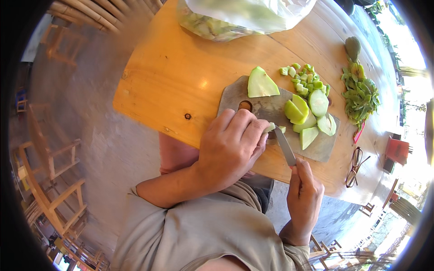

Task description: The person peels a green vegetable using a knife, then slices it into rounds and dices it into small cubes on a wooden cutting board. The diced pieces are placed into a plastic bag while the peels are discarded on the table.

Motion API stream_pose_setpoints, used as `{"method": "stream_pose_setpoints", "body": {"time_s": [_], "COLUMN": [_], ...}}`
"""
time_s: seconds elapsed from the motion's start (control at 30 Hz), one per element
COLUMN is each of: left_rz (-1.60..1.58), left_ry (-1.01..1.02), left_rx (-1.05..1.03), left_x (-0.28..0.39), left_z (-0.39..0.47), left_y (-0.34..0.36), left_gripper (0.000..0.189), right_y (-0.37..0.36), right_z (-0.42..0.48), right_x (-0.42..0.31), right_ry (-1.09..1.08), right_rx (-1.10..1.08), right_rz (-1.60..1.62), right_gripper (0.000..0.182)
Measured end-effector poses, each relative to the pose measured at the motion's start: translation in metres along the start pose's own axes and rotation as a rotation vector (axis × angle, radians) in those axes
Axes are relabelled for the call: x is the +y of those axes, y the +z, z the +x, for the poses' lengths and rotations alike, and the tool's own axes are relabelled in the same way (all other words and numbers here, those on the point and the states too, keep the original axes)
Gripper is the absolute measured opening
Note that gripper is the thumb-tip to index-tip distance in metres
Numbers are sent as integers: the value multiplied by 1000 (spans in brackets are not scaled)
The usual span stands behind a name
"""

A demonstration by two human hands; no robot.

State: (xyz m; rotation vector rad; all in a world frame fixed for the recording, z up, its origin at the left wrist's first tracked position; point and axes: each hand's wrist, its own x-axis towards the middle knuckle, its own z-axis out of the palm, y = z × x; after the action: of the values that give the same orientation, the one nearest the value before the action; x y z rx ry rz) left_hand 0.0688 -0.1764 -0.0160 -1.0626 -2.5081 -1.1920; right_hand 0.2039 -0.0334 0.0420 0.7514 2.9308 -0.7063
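My left hand (pixel 234 149) holds a pale green vegetable piece (pixel 270 127) down at the near edge of a grey cutting board (pixel 268 105). In my right hand (pixel 305 194) is a small knife (pixel 285 146), its tip at that piece, with a small cut bit just beyond the blade. Several larger pale green slices (pixel 309 137) lie on the board's right part. A big wedge (pixel 261 84) rests at its far left, near the hole. Small diced cubes (pixel 307 81) are heaped past the board's far right edge, on the wooden table.
A clear plastic bag (pixel 230 25) of cut green pieces stands at the table's far side. To the right lie a leafy green bunch (pixel 361 96), a green fruit or vegetable (pixel 353 48), eyeglasses (pixel 355 166) and a red container (pixel 397 150). Wooden chairs (pixel 56 189) stand at left.
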Motion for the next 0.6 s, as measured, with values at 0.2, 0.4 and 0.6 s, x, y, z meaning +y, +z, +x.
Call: {"method": "stream_pose_setpoints", "body": {"time_s": [0.2, 0.4, 0.6], "left_rz": [-5, -46, -44], "left_ry": [-15, -28, -34], "left_rx": [22, 12, 22], "left_x": [1, 1, 0], "left_z": [-6, -5, -7], "left_y": [1, -2, 1], "left_gripper": [33, 35, 35], "right_y": [7, 13, 16], "right_z": [-2, 3, 2], "right_x": [2, -1, -8], "right_ry": [-72, -157, -150], "right_rx": [124, 153, 148], "right_rz": [73, 26, -87], "right_gripper": [17, 21, 26]}}
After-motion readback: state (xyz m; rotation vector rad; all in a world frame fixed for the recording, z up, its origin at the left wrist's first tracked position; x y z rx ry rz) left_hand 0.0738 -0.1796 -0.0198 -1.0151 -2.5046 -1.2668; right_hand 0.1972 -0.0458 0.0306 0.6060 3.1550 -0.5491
